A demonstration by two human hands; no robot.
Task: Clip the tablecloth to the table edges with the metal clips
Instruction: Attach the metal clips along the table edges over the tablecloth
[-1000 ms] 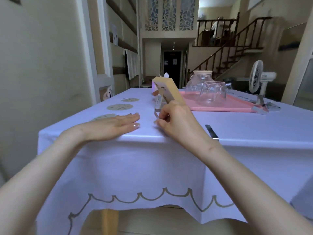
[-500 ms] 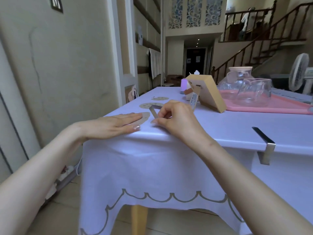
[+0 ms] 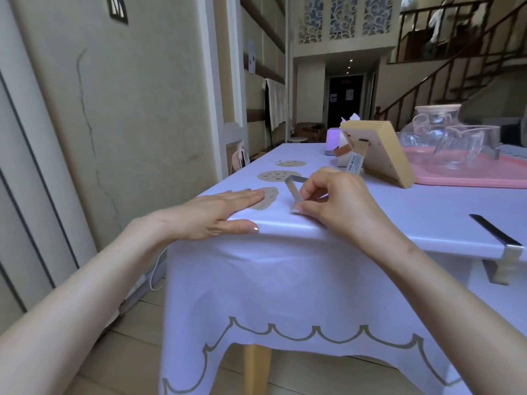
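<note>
Right hand pinches metal clip, long axis up-left; left hand flat on tablecloth.

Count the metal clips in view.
2. One clip is pinched in the right hand over the near table edge, not yet on. A second clip sits clamped over the tablecloth edge at far right. A grey piece behind the glass jug might be a third.

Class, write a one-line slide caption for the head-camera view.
Left hand rests flat on the pale lilac tablecloth while right hand pinches a bent metal clip near its draped edge.
</note>
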